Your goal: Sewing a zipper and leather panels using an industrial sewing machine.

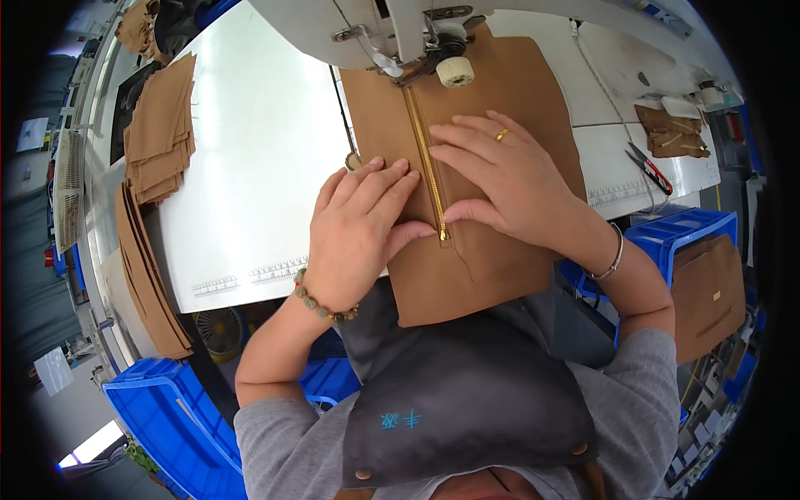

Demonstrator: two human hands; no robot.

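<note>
A large brown leather-like panel (525, 92) lies on the white table under the sewing machine (392, 33). Down its middle runs a gold-toothed zipper (427, 158), its pull at the near end. To the left of the zipper my left hand (358, 208) rests flat on the panel, fingers stretched out, thumb close to the zipper pull. On the other side my right hand (492, 171) lies with spread fingers, its fingertips along the zipper's edge. The zipper's far end runs under the machine head, where the needle area is partly hidden.
Stacked brown pieces (158, 133) lie at the table's left, with longer strips (150, 275) hanging over its edge. Scissors (652, 169) and small brown pieces (672, 133) are at the right. Blue crates (179, 421) stand below on both sides; a brown panel (708, 296) hangs over the right one.
</note>
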